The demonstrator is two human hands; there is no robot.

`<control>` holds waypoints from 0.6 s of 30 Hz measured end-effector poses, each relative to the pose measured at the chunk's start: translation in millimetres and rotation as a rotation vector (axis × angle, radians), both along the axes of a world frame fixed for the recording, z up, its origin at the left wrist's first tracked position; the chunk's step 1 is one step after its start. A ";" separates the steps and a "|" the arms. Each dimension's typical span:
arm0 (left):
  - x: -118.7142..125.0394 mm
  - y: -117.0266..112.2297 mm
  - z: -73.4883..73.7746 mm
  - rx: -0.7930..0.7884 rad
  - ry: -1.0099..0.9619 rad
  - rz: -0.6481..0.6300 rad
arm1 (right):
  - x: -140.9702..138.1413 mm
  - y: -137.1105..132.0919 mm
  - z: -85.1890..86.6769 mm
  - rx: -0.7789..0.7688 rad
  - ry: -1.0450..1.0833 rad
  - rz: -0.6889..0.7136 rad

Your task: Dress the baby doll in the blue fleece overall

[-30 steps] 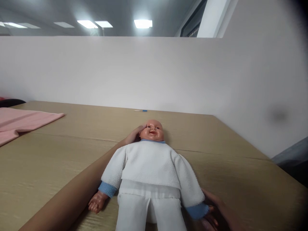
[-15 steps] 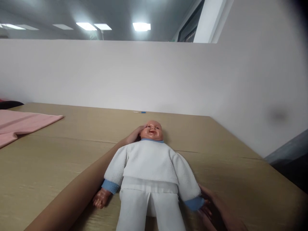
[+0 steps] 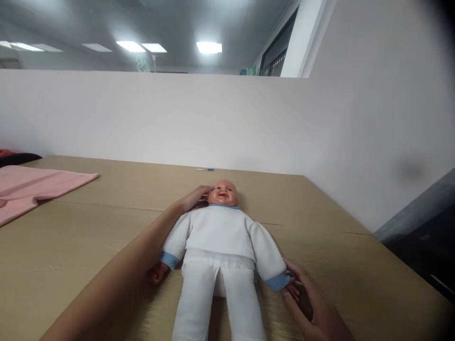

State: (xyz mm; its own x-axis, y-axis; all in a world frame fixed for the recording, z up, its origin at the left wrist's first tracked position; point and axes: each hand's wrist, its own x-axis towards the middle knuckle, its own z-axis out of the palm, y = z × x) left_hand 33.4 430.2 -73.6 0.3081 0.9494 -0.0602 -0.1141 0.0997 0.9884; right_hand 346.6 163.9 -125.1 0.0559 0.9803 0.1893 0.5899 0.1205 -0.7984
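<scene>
A baby doll [image 3: 220, 232] lies on its back on the table, in a white fleece top with blue cuffs and white trousers. Its head points away from me, and the lower legs run out of view. My left hand [image 3: 195, 198] rests against the side of the doll's head, fingers stretched out and their tips partly hidden by the head. At the lower right, my right hand [image 3: 313, 303] has its thumb and fingers on either side of the doll's blue cuff [image 3: 279, 282] and small hand. My left forearm passes over the doll's other sleeve.
A pink cloth [image 3: 46, 184] lies on the table [image 3: 117, 227] at the left. A slim pen-like thing with a blue end [image 3: 209, 169] lies near the back edge. A white partition [image 3: 159, 118] rises behind, and a dark object [image 3: 423, 260] stands at the right.
My right hand has moved up and left around the doll's cuff, with thumb and fingers now plainly visible. My left hand stays by the head. The view has shifted slightly.
</scene>
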 end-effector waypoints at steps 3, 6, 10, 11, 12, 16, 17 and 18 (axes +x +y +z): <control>6.1 -17.0 19.6 0.133 0.061 0.242 | 0.3 4.1 2.0 0.043 0.024 -0.062; 21.4 -53.0 37.9 0.267 0.059 0.361 | -1.1 7.8 5.8 0.100 0.053 -0.118; 51.8 -136.6 64.6 0.435 0.071 0.150 | -1.3 13.8 6.2 0.106 0.134 -0.158; 59.8 -162.5 72.2 0.452 0.073 0.068 | -0.3 15.3 5.0 0.113 0.148 -0.174; 67.0 -189.3 79.7 0.452 0.067 -0.018 | 1.0 16.6 3.8 0.136 0.143 -0.186; 79.9 -291.7 95.1 0.442 0.023 -0.426 | 3.8 11.0 10.7 0.302 -0.033 -0.209; 78.2 -313.4 92.0 0.408 0.030 -0.515 | 2.5 5.0 17.6 0.333 -0.068 -0.214; 74.9 -333.3 85.7 0.353 0.044 -0.578 | 0.2 -3.6 26.2 0.357 -0.085 -0.216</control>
State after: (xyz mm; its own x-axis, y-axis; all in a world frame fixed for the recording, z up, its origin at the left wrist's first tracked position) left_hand 108.4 96.9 12.1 0.7763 0.5981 0.1992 -0.0986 -0.1969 0.9754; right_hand 346.8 160.2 -98.9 0.2222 0.8198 0.5279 0.6937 0.2475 -0.6764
